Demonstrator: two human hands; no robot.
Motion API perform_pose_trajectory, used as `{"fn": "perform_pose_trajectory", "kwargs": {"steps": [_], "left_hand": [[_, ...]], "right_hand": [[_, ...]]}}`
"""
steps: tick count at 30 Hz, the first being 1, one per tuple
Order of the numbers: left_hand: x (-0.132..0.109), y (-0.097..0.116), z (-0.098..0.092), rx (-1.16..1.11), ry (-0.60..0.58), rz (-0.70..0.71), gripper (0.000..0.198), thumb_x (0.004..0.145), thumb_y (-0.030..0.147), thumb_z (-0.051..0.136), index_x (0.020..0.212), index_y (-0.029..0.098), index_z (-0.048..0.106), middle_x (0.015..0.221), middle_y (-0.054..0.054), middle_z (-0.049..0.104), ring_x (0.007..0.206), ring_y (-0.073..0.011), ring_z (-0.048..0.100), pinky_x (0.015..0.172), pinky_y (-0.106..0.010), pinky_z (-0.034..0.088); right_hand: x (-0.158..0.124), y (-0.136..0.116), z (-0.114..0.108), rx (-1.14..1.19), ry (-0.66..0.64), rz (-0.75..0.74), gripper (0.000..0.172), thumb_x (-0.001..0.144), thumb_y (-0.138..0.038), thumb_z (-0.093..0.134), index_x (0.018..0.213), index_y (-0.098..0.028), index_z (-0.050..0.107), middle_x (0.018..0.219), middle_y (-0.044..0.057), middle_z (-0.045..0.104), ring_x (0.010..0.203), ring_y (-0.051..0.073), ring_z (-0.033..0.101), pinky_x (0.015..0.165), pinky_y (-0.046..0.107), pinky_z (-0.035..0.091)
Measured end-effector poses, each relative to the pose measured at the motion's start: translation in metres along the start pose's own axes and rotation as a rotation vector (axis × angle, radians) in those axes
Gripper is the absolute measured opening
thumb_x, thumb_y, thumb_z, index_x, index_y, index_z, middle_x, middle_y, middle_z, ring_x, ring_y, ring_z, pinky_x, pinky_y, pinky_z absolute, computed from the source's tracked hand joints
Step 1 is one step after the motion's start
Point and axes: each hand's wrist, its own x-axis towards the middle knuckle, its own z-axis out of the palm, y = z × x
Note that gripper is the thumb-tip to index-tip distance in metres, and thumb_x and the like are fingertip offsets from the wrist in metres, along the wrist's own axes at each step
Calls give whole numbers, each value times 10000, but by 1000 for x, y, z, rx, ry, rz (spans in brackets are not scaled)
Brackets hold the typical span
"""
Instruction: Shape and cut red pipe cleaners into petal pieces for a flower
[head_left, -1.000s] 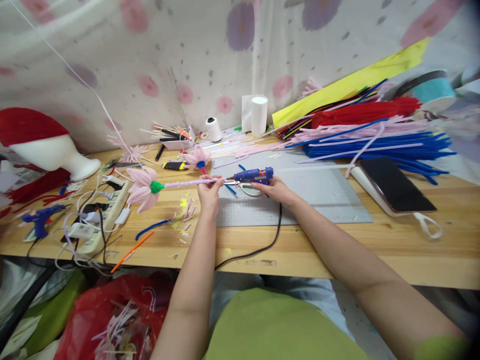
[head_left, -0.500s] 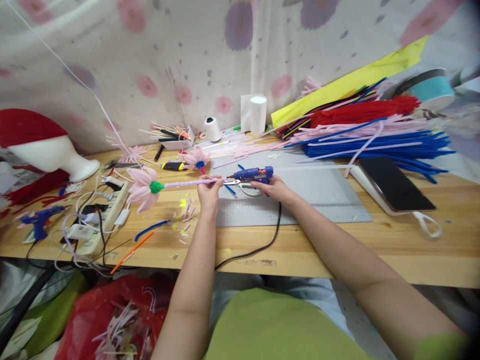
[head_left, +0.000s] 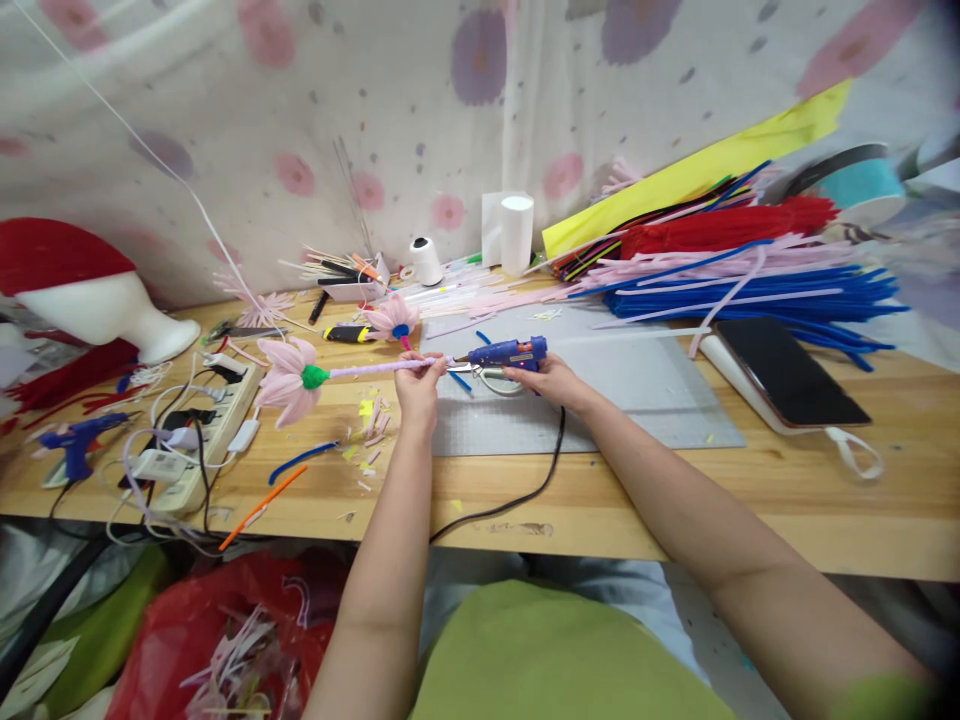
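My left hand (head_left: 418,388) is closed around the lilac-wrapped stem of a pink pipe-cleaner flower (head_left: 289,380), whose green base and petals point left. In my right hand (head_left: 553,380) is a blue hot glue gun (head_left: 504,352), its nozzle at the stem's right end; whether it touches cannot be made out. A clear glue stick (head_left: 622,338) sticks out of the gun's back. Scissors (head_left: 499,384) lie below the gun, partly hidden by it and my right hand. A second pink flower (head_left: 393,318) with a blue base lies just behind my left hand.
Under the gun is a grey cutting mat (head_left: 637,400). Bundles of blue pipe cleaners (head_left: 750,297) lie at the back right, near a phone (head_left: 787,370). At left are a power strip (head_left: 210,430), a second glue gun (head_left: 81,445) and a white foam head (head_left: 112,310).
The glue gun has tilted slightly, and my right hand's grip has shifted a little. My left hand and the flower stay almost where they were.
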Motion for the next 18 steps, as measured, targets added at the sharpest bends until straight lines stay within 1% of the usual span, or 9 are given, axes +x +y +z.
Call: {"fn": "perform_pose_trajectory", "kwargs": {"steps": [3, 5, 7, 9, 11, 13, 15, 18], "left_hand": [[0, 1, 0, -1, 2, -3, 474, 501, 206, 764, 762, 194, 369, 693, 23, 627, 639, -91, 599, 599, -206, 446], [0, 1, 0, -2, 11, -9, 475, 496, 203, 764, 761, 194, 370, 690, 24, 627, 634, -89, 600, 592, -203, 446], [1, 2, 0, 1, 27, -15, 478, 490, 201, 765, 759, 195, 370, 688, 26, 626, 628, -88, 601, 591, -204, 447], [1, 2, -1, 5, 44, -21, 482, 486, 200, 766, 759, 195, 369, 684, 28, 624, 627, -89, 601, 600, -208, 449], [1, 2, 0, 9, 54, -26, 481, 486, 199, 766, 759, 194, 369, 679, 29, 622, 628, -89, 600, 614, -212, 450], [0, 2, 0, 10, 53, -28, 472, 489, 195, 762, 756, 191, 373, 679, 26, 625, 630, -87, 599, 623, -215, 451], [-1, 2, 2, 6, 44, -34, 461, 492, 192, 758, 752, 189, 378, 682, 23, 629, 630, -86, 597, 624, -217, 451], [-3, 3, 7, -10, 25, -57, 459, 489, 188, 755, 748, 189, 377, 678, 24, 630, 629, -88, 598, 619, -217, 451]], "right_hand": [[1, -1, -5, -18, 52, 41, 439, 586, -562, 656, 689, -141, 585, 462, -41, 430, 469, 81, 392, 474, 235, 320], [2, 0, -15, -58, 139, 54, 441, 598, -562, 648, 718, -139, 608, 487, -20, 480, 472, 95, 423, 480, 247, 348], [4, 3, -32, -126, 259, 26, 437, 614, -546, 645, 774, -139, 634, 570, 16, 564, 541, 131, 502, 535, 268, 399], [4, 8, -55, -230, 380, -21, 449, 608, -524, 660, 840, -140, 652, 703, 54, 637, 657, 175, 568, 618, 295, 435], [1, 14, -79, -386, 441, 0, 459, 617, -530, 648, 856, -139, 665, 768, 77, 661, 728, 216, 590, 654, 322, 442], [-5, 19, -100, -555, 431, 76, 453, 615, -548, 637, 819, -146, 678, 729, 79, 660, 720, 241, 593, 641, 337, 436], [-11, 24, -115, -662, 379, 162, 447, 610, -566, 631, 776, -154, 684, 695, 79, 655, 694, 245, 591, 623, 332, 428], [-16, 30, -123, -696, 323, 190, 459, 643, -578, 598, 830, -168, 686, 761, 77, 669, 728, 236, 595, 644, 320, 424]]}}
